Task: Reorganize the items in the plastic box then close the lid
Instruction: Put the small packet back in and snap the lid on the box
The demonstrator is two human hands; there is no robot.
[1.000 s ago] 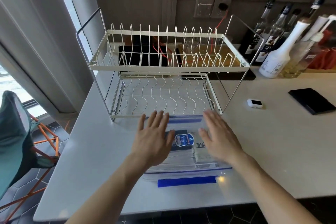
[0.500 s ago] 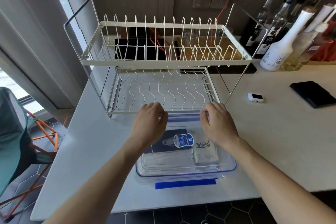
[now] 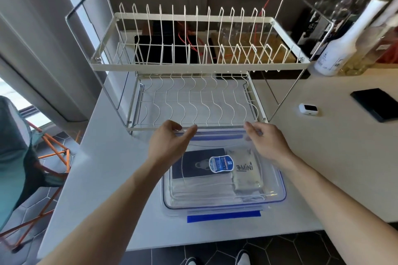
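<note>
The clear plastic box [image 3: 277,198] with blue trim sits on the white counter just in front of the dish rack. Its transparent lid [image 3: 217,143] lies over it. Through the lid I see a dark packet [image 3: 191,165] with a blue-white sticker, a white "MINI" pouch [image 3: 246,175] and stacked white masks [image 3: 204,187]. My left hand [image 3: 170,144] curls over the lid's far left edge, thumb and fingers pinched on it. At the far right corner my right hand [image 3: 269,144] grips the same edge. A blue front latch [image 3: 224,215] sticks out flat towards me.
A white two-tier wire dish rack [image 3: 200,66] stands directly behind the box, its lower shelf close above my fingers. Bottles [image 3: 342,49] stand at the back right. A small white device [image 3: 308,109] and a black flat case [image 3: 377,103] lie to the right. A chair [image 3: 13,157] is left of the counter.
Both hands slid from lying flat on the lid's top to its far edge, and their fingers curled around it. The view has moved closer over the box.
</note>
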